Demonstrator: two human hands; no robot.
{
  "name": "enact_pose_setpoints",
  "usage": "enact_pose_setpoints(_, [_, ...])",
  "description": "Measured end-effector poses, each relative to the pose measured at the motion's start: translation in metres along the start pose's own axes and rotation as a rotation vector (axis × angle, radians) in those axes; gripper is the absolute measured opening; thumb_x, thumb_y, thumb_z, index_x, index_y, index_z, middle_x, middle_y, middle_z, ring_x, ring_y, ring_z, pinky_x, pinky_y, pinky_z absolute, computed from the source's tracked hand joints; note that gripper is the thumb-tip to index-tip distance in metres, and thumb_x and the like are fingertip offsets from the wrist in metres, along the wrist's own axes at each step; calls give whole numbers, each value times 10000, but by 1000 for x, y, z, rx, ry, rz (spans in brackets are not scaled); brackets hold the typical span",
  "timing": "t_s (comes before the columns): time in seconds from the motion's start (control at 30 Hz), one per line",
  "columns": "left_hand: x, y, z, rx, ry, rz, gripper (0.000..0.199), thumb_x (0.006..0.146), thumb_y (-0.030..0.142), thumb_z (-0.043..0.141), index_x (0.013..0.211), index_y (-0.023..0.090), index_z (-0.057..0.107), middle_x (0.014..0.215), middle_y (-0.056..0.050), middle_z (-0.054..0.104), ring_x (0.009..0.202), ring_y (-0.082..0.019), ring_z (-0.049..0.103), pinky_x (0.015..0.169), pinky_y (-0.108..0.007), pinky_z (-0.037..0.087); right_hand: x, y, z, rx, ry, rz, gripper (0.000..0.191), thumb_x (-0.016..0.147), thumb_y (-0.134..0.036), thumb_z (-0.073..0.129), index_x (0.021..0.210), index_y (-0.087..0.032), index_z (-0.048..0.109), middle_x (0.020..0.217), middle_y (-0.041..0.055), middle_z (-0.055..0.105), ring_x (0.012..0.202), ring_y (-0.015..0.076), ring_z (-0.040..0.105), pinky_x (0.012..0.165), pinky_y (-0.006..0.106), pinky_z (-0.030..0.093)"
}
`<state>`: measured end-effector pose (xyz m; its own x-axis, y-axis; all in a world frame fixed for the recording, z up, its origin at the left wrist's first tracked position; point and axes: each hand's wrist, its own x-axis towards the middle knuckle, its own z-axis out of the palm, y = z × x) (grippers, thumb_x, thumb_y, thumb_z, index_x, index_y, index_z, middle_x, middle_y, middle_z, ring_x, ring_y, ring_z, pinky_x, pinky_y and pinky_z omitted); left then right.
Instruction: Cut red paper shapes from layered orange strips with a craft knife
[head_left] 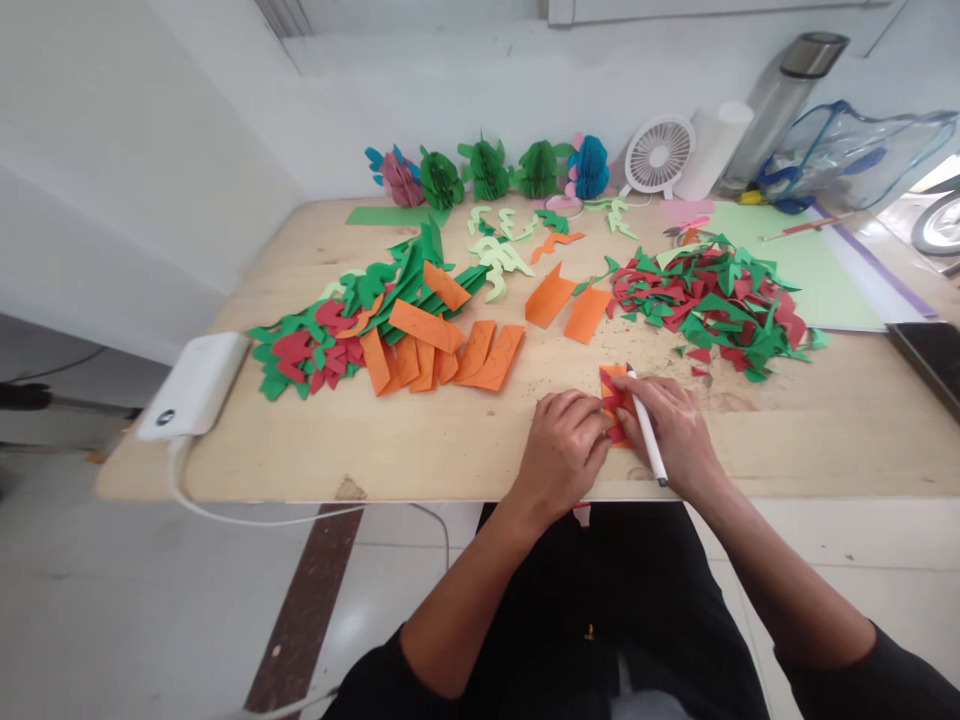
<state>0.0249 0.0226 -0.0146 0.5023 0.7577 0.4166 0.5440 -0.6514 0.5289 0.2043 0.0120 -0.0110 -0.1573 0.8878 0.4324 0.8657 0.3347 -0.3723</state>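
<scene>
A small orange paper piece lies on the table near its front edge, with a red paper cut-out flat on top of it. My left hand has its fingers bent together at the left side of these papers and presses them down. From the right, my right hand grips a white marker, its dark tip pointing away from me at the orange paper's upper edge. Right fingertips also touch the red cut-out. Both hands partly hide the papers.
Folded orange papers lie left of my hands, beside red and green cut-outs. A heap of red and green scraps is at right. Paper figures and a small fan line the wall. A white power bank sits at left.
</scene>
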Motion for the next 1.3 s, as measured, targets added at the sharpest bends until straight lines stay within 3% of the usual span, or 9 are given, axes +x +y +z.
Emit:
enact_pose_setpoints(0.5, [2,2,-7,-115,49,-100,165,878,115,559,1007,188,632,1082,-43,714,1107,-212,586,1015,-392,436,0,0,0,7,-6,17,289,945,-335,511,1189,-247,639,1032,87,727,1032,278,624,872,439,465])
enact_pose_setpoints(0.87, [2,2,-7,-87,9,-68,102,863,103,591,878,197,628,1083,-24,722,1131,-202,582,1028,-378,419,1,0,0,17,-11,12,295,925,-308,526,1195,-253,632,1033,86,725,1032,282,623,871,443,475])
enact_pose_setpoints(1.3, [2,3,-6,-79,10,-63,61,829,182,661,881,197,635,1001,-41,683,1048,-223,590,974,-406,444,0,1,0,12,-16,12,325,911,-268,521,1214,-250,637,1032,86,729,1044,288,621,885,450,469])
